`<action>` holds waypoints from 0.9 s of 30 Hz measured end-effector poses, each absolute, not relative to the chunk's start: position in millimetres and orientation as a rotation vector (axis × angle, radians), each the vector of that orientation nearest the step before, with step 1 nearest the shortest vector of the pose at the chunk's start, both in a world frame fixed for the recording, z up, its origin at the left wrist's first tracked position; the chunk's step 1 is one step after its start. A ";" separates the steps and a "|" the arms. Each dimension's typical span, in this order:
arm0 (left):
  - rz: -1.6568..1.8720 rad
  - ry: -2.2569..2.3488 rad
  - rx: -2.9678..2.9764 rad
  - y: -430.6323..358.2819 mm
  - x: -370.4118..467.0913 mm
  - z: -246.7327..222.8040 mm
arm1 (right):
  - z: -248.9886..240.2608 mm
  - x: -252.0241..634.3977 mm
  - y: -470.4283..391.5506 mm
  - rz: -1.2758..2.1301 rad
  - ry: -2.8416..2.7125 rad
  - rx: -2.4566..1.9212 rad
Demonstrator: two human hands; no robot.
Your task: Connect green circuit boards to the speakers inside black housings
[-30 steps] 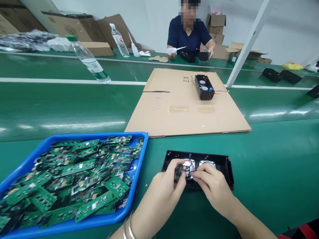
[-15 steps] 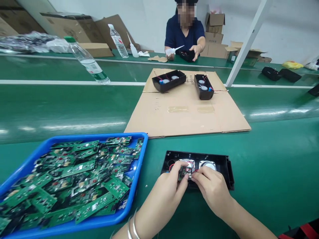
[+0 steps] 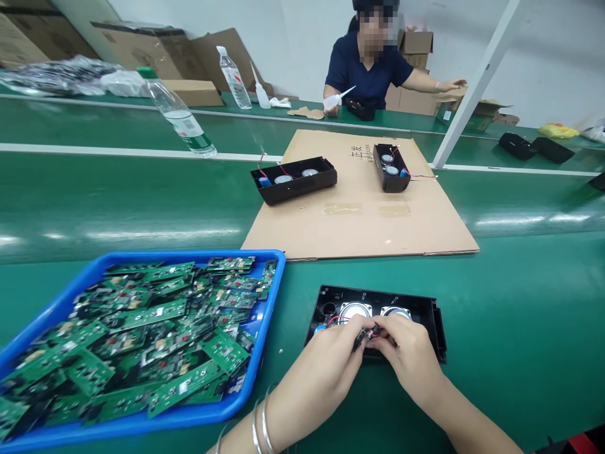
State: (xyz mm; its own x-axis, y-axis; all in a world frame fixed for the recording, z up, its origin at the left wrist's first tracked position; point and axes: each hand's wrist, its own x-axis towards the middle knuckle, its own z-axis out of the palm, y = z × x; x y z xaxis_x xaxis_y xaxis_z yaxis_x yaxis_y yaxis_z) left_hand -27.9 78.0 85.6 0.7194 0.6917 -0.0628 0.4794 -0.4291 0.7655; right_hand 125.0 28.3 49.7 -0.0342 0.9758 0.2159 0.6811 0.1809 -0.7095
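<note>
A black speaker housing (image 3: 430, 315) lies on the green bench in front of me, with two round speakers (image 3: 355, 310) set in it. Over its near edge, my left hand (image 3: 321, 356) pinches a small circuit board (image 3: 360, 340), tilted so that mostly its edge shows. My right hand (image 3: 407, 350) is closed at the board's right end, fingertips on a wire connector (image 3: 374, 331) that they partly cover. Thin red wires (image 3: 336, 318) run inside the housing towards my fingers. A blue cylindrical part (image 3: 320, 328) shows at the housing's left end.
A blue tray (image 3: 271, 315) piled with green circuit boards stands at left. Beyond, a cardboard sheet (image 3: 359, 233) bears two more housings, one (image 3: 297, 183) overhanging its left edge. A water bottle (image 3: 184, 126) leans behind. Across the bench, a person (image 3: 363, 75) stretches an arm sideways.
Both hands have drawn together and the board has tipped more edge-on. The left housing on the cardboard has moved left and nearer. The person opposite has let go of a black housing and reached out sideways.
</note>
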 end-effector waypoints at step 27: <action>0.685 1.431 2.131 199.9 -67.7 112.9 | 51.7 316.9 -23.5 -0.154 -1.430 -2.450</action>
State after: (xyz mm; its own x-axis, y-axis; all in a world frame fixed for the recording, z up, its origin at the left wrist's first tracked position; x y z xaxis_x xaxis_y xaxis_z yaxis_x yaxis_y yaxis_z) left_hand -67.7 199.9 112.9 0.3277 0.9345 0.1393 0.6943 -0.3382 0.6353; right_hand 316.9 -23.5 51.7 0.4987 0.8328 0.2403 0.8648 -0.4597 -0.2019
